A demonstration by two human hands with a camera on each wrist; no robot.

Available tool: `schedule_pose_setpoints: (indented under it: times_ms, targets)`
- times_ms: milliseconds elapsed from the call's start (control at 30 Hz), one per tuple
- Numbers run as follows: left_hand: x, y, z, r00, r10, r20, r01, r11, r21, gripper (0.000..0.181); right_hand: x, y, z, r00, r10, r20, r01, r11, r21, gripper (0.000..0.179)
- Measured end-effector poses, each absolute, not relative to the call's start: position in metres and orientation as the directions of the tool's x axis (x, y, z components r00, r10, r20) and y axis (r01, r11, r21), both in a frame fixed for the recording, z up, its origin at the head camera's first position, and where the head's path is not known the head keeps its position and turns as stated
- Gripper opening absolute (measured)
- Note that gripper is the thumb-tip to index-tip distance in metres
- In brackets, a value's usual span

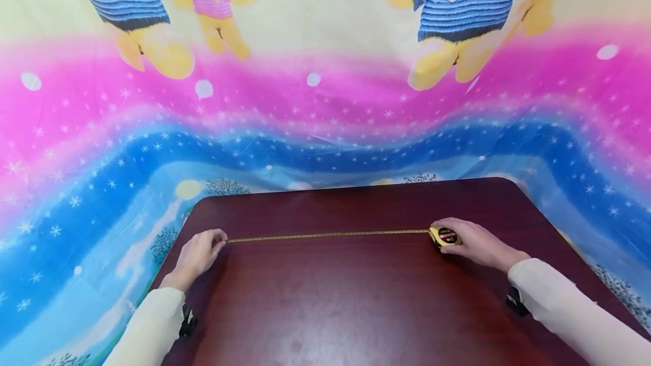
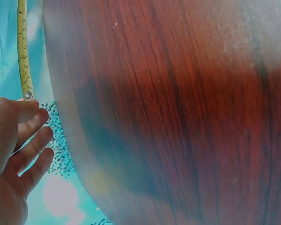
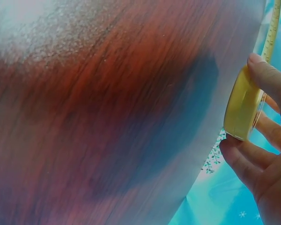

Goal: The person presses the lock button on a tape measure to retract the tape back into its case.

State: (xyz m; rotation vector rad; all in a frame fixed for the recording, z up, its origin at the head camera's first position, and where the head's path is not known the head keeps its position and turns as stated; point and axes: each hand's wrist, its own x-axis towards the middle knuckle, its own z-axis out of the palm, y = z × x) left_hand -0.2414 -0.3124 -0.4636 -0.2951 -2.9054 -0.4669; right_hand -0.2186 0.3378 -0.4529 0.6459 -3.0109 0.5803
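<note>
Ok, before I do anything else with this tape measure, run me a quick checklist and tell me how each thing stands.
1. Tape end pinched by the left hand: ok, between thumb and finger.
2. Case gripped by the right hand: ok.
3. Blade drawn out between the hands, nearly straight: ok.
4. Nothing lying across the blade: ok.
5. Number at the case mouth readable: not ok, too small and blurred.
6. Lock engaged: cannot tell, no view shows it.
</note>
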Motion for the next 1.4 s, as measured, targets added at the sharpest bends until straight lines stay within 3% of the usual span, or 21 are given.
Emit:
schedule_pose_setpoints:
  times_ms: [1400]
  targets:
    - [-0.236, -0.298, -0.469, -0.958, 0.191, 0.216, 0.248, 0.927, 0.280, 0.007, -0.220, 0.305, -0.454, -0.906, -0.420, 0.062, -0.411, 0.833, -0.371, 0.057]
